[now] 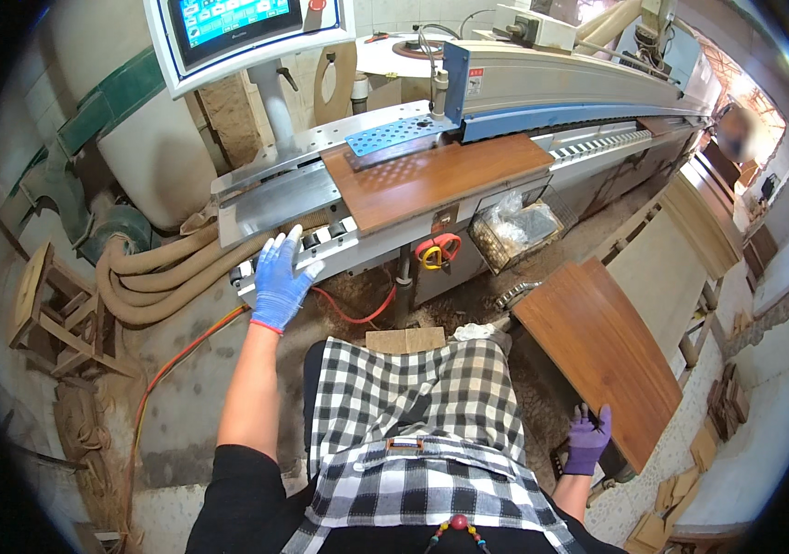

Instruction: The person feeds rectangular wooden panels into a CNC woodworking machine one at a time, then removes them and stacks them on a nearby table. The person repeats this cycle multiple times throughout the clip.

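My left hand (pixel 282 279), in a blue and white glove, has its fingers spread at the roller edge (pixel 325 233) of a long machine and holds nothing. To its right, a brown wood-grain board (pixel 440 180) lies flat on the machine bed, partly beneath a blue perforated plate (pixel 394 136). My right hand (pixel 588 439), in a purple glove, is closed on the near edge of another brown board (pixel 602 355) at my right side. Some of its fingers show at the board's edge; the grip's underside is hidden.
A screen panel (pixel 246 32) stands at upper left. Red-and-yellow scissors (pixel 438 250) hang on the machine front beside a wire basket (pixel 519 231). Thick hoses (pixel 150 291) and a wooden stool (pixel 66 314) are at left. Another person (pixel 738 134) is far right.
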`<action>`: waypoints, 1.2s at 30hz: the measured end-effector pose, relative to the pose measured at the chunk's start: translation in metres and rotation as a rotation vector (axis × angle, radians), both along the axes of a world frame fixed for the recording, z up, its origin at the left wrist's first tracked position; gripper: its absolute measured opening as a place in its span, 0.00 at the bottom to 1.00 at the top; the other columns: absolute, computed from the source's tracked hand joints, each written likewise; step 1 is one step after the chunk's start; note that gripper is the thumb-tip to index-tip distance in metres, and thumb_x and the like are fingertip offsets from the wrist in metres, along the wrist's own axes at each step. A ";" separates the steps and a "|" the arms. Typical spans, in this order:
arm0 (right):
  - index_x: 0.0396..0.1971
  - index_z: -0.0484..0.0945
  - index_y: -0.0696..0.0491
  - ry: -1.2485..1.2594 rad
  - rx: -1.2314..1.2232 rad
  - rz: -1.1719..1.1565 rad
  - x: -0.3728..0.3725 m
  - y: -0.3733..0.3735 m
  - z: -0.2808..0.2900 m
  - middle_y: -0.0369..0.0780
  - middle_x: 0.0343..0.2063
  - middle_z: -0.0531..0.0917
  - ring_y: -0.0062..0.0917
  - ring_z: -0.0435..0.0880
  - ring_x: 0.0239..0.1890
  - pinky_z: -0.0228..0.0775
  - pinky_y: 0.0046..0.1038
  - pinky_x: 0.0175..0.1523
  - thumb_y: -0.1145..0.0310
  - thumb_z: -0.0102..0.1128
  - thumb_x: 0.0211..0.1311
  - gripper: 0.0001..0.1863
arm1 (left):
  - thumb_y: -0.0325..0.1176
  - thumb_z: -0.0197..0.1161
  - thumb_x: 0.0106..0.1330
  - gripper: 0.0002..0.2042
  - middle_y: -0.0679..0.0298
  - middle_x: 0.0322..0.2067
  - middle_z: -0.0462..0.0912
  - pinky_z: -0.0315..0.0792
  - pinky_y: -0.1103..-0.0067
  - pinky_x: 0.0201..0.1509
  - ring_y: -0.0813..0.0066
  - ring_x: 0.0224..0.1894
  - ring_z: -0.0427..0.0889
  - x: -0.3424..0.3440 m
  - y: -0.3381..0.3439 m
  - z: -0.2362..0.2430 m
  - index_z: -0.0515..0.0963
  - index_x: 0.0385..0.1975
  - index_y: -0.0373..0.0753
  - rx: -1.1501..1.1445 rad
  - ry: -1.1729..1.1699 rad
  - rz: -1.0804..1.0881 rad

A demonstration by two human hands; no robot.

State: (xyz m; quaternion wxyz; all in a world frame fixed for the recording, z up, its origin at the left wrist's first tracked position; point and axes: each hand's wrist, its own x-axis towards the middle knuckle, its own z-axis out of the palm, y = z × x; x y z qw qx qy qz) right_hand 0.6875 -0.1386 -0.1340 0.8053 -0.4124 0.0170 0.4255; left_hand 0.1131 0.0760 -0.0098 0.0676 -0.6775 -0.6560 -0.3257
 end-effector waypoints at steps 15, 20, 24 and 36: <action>0.54 0.72 0.58 -0.198 0.373 0.826 -0.169 0.128 0.083 0.41 0.49 0.80 0.31 0.78 0.53 0.69 0.32 0.59 0.70 0.56 0.65 0.18 | 0.62 0.65 0.52 0.38 0.51 0.64 0.65 0.49 0.55 0.71 0.47 0.68 0.58 0.053 -0.114 0.034 0.72 0.58 0.42 0.059 0.131 -0.191; 0.44 0.78 0.58 -0.059 0.376 1.199 -0.258 0.178 0.088 0.40 0.42 0.82 0.22 0.80 0.43 0.72 0.25 0.48 0.67 0.56 0.67 0.12 | 0.64 0.63 0.52 0.36 0.53 0.62 0.66 0.49 0.53 0.70 0.48 0.67 0.58 0.006 -0.140 0.020 0.74 0.55 0.43 0.046 0.270 0.054; 0.45 0.77 0.58 0.064 0.355 1.388 -0.318 0.212 0.092 0.40 0.40 0.83 0.22 0.83 0.39 0.76 0.23 0.42 0.64 0.56 0.68 0.13 | 0.59 0.67 0.52 0.35 0.52 0.60 0.70 0.56 0.57 0.68 0.49 0.65 0.63 -0.032 -0.151 0.017 0.75 0.55 0.41 0.014 0.232 0.186; 0.66 0.55 0.59 0.318 0.134 0.952 -0.184 0.201 0.047 0.50 0.65 0.65 0.42 0.70 0.62 0.63 0.43 0.65 0.42 0.55 0.63 0.43 | 0.50 0.71 0.54 0.32 0.52 0.63 0.69 0.59 0.66 0.69 0.52 0.67 0.62 -0.070 -0.062 0.021 0.74 0.57 0.40 -0.093 0.085 0.326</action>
